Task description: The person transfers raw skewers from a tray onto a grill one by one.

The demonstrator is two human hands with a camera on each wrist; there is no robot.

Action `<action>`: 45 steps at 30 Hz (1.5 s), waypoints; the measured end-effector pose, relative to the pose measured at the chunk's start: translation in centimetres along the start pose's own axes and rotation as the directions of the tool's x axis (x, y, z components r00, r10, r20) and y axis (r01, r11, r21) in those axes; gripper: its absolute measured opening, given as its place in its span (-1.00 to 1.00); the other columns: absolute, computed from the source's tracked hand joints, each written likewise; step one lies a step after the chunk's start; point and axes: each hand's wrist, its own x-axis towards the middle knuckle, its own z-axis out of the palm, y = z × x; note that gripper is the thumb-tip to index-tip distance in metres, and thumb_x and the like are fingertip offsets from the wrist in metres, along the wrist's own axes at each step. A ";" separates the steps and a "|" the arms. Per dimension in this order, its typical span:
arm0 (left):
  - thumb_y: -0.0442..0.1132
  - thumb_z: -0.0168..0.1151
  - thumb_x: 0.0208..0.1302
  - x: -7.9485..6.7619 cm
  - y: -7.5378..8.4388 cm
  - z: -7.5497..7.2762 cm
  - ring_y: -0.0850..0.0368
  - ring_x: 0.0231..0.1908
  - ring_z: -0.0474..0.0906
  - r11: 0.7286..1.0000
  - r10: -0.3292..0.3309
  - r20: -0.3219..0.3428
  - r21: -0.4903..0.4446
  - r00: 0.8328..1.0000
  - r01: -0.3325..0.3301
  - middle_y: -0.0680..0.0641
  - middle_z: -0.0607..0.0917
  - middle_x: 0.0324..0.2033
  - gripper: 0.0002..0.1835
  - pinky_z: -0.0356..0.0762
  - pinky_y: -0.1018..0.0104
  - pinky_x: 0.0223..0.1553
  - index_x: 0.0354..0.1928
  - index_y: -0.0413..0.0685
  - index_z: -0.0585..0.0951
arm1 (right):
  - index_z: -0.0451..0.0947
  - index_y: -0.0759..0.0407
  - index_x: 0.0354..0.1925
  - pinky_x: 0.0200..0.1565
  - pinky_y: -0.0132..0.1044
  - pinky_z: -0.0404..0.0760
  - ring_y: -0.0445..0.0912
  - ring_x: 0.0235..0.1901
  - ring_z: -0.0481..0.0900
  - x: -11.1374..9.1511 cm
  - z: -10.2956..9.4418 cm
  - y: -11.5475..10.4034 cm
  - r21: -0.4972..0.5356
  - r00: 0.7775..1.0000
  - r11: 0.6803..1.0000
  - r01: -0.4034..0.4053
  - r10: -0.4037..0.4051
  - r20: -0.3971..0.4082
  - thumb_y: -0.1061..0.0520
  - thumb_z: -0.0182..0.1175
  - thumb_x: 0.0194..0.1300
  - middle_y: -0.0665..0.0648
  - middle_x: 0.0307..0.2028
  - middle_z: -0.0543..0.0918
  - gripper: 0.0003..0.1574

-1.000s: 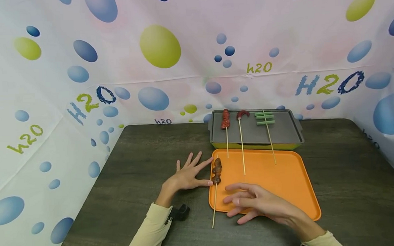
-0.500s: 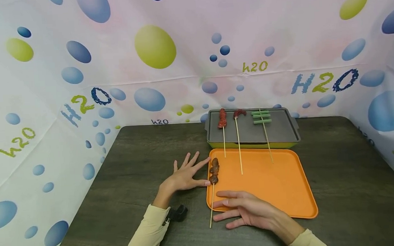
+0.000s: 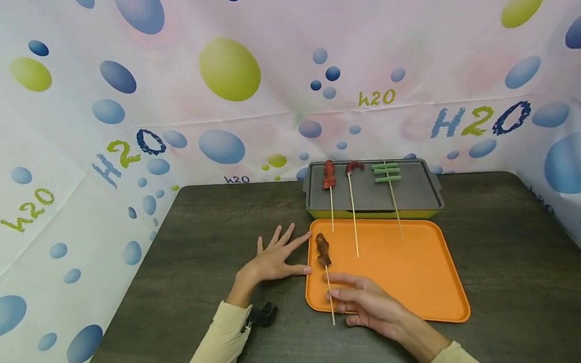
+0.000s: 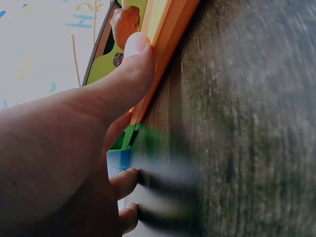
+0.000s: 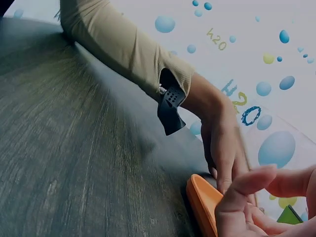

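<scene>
My right hand pinches the thin wooden stick of a skewer with brown, meat-like pieces, over the left side of an orange tray. The pieces point toward the back, and the stick's lower end reaches past the tray's front rim. My left hand lies with spread fingers on the table beside the tray, its thumb and index fingertip at the left rim. In the left wrist view, the thumb overlaps the tray's edge, with the brown pieces behind it.
Behind the tray stands a grey-topped grill pan with a green-yellow side. Across it lie a red skewer, a skewer with a curled dark-red piece and one with green pieces; their sticks overhang the tray. A printed cloth hangs behind the dark table.
The right hand has moved left to the brown skewer's stick and taken hold of it. The skewer has shifted slightly right and changed its tilt. The left hand has stayed at the tray's rim.
</scene>
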 end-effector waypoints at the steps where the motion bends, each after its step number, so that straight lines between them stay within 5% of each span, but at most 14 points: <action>1: 0.26 0.27 0.38 0.0 0.1 -0.1 -0.31 0.58 -0.39 1.000 0.001 -0.002 0.002 1.000 -0.001 -0.18 -0.15 0.63 -0.11 -0.48 -0.61 0.31 0.64 0.35 0.12 | 0.18 0.34 0.52 -0.39 -0.38 0.50 -0.22 -0.33 0.52 0.0 0.0 -0.1 -0.024 1.000 1.000 0.013 -0.014 -0.023 0.10 0.18 0.54 0.05 -0.16 0.65 -0.24; 5: 0.25 0.28 0.37 0.1 0.2 -0.2 -0.31 0.58 -0.39 1.000 -0.002 0.000 0.006 1.000 0.002 -0.19 -0.16 0.63 -0.10 -0.47 -0.61 0.31 0.64 0.34 0.12 | 0.22 0.36 0.50 -0.34 -0.33 0.65 -0.16 -0.29 0.62 -0.3 0.2 -0.3 -0.073 0.996 0.996 0.048 -0.053 -0.065 0.10 0.22 0.50 0.09 -0.20 0.67 -0.23; 10: 0.27 0.27 0.37 0.0 0.0 -0.1 -0.32 0.58 -0.38 1.000 -0.002 0.000 0.004 1.000 0.002 -0.19 -0.15 0.63 -0.10 -0.47 -0.62 0.31 0.64 0.35 0.11 | 0.14 0.36 0.52 -0.26 -0.14 0.76 -0.04 -0.30 0.74 -0.6 0.5 -0.3 -0.067 0.995 0.994 0.091 -0.092 -0.022 0.16 0.23 0.50 0.18 -0.22 0.70 -0.20; 23: 0.28 0.27 0.37 -0.2 -0.2 0.1 -0.30 0.58 -0.40 1.000 -0.019 -0.003 -0.002 1.000 0.019 -0.17 -0.15 0.63 -0.10 -0.48 -0.60 0.31 0.64 0.37 0.11 | 0.18 0.28 0.53 -0.33 -0.06 0.76 0.04 -0.31 0.72 -1.7 1.2 -2.0 -0.141 0.984 0.975 0.171 -0.175 -0.017 0.20 0.24 0.49 0.21 -0.19 0.66 -0.22; 33: 0.30 0.26 0.35 0.2 0.0 0.0 -0.30 0.58 -0.38 1.000 -0.014 0.001 0.024 1.000 0.014 -0.16 -0.15 0.63 -0.09 -0.44 -0.61 0.31 0.64 0.40 0.11 | 0.12 0.28 0.58 -0.22 0.04 0.76 0.02 -0.20 0.72 -3.3 -0.1 -4.4 -0.199 0.970 0.951 0.238 -0.243 -0.001 0.16 0.22 0.52 0.21 -0.10 0.65 -0.17; 45: 0.29 0.26 0.36 -0.1 0.1 -0.3 -0.29 0.58 -0.39 1.000 -0.015 0.012 0.010 1.000 0.015 -0.15 -0.16 0.64 -0.09 -0.47 -0.60 0.32 0.64 0.38 0.10 | 0.00 0.30 0.60 -0.05 0.19 0.68 0.00 -0.13 0.67 -5.3 -1.3 -7.1 -0.263 0.971 0.935 0.239 -0.234 0.051 0.19 0.17 0.55 0.23 0.05 0.52 -0.14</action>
